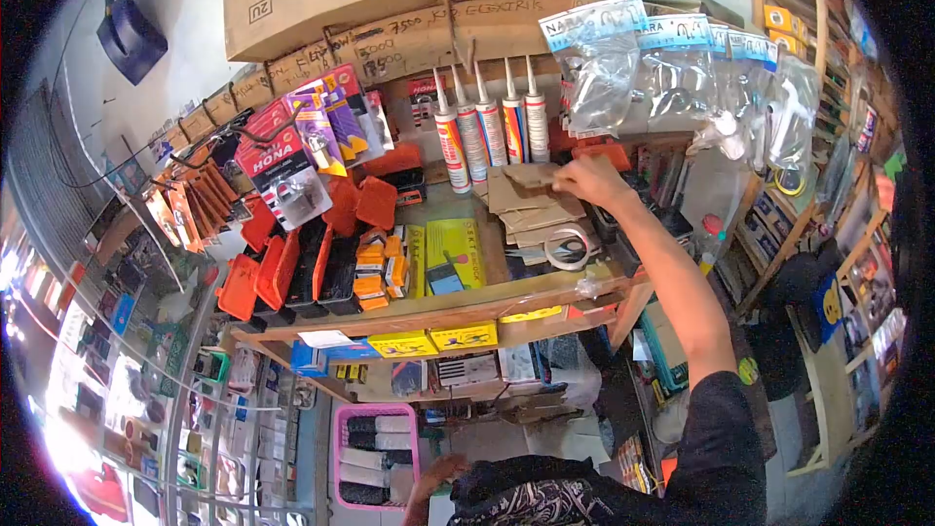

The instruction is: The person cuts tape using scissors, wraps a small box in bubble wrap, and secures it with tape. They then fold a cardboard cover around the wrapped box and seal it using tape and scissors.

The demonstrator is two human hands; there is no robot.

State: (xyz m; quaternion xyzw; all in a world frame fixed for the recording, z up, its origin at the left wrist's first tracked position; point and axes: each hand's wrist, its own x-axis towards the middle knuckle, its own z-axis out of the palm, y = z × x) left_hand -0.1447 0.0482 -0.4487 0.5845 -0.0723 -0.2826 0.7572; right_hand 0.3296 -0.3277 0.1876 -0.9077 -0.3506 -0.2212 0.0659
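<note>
My right hand (592, 181) is closed on the upper edge of a piece of brown cardboard (531, 175), at the top of a stack of cardboard pieces (538, 214) on the wooden shelf. A roll of tape (568, 247) lies at the front of the stack. Behind the cardboard stand several sealant tubes (484, 122) with their nozzles up. Low in the view, my left hand (446, 470) hangs near my body, beside a pink basket (341, 448); its fingers are too small and dim to make out.
Orange and black bins (276, 268), small orange boxes (370, 258) and a green-yellow package (456, 251) sit left of the cardboard. Packets in clear plastic (672, 73) hang at the upper right. A wooden shelf edge (438, 310) runs across the front, with yellow boxes (464, 336) below it.
</note>
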